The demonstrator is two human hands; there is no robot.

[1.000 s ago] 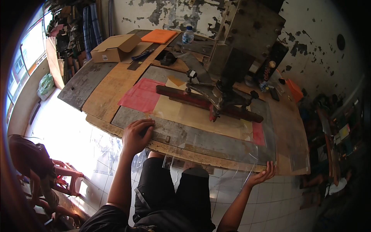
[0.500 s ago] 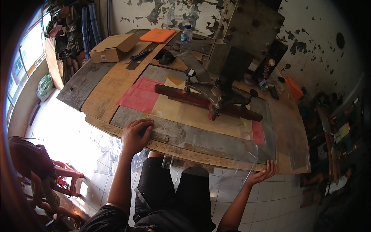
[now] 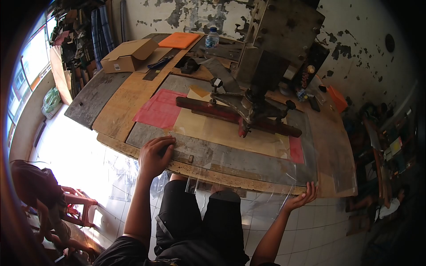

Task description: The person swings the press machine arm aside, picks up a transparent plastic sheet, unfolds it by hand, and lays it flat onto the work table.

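My left hand (image 3: 155,155) rests palm down on the front left edge of the grey plate (image 3: 204,153), its fingers loosely bent and holding nothing. At the front right corner of the table, my right hand (image 3: 302,198) is turned palm up, fingers apart and curved against the edge. Clear plastic sheeting (image 3: 270,201) hangs over the front edge beside it; whether the fingers touch it, I cannot tell. A press head with a long red-brown bar (image 3: 235,117) is down over a cream sheet (image 3: 208,130). A pink sheet (image 3: 155,108) shows at the left, a smaller pink piece (image 3: 296,150) at the right.
A cardboard box (image 3: 128,55), an orange folder (image 3: 179,40) and a water bottle (image 3: 212,39) stand at the back left. The machine's column (image 3: 286,33) rises behind the bar. Another person (image 3: 37,188) is by a red stool (image 3: 77,206) at the lower left.
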